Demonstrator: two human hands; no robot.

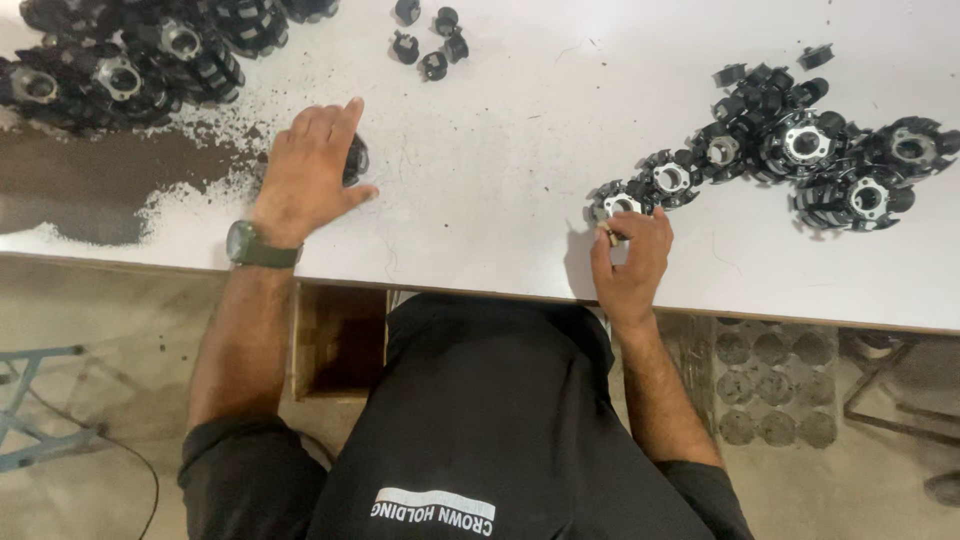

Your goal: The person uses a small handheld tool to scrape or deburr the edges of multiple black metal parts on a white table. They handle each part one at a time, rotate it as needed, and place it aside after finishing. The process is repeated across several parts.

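Observation:
My left hand (pixel 308 170) lies palm down over a black round part (pixel 355 160) on the white table (pixel 500 200); only the part's right edge shows past my fingers. My right hand (pixel 630 262) rests at the table's near edge, fingertips pinched on a small metal piece (pixel 607 236). Just beyond those fingers sits a black toothed ring with a silver hub (pixel 618 205). I wear a dark wristwatch (pixel 255 247) on the left wrist.
Several similar black rings with silver hubs (pixel 810 150) spread out at the right. Another heap of them (pixel 130 60) lies at the far left beside dark dust (pixel 100 180). Small black caps (pixel 430 45) sit at the top middle. A grey moulded tray (pixel 775 385) lies on the floor.

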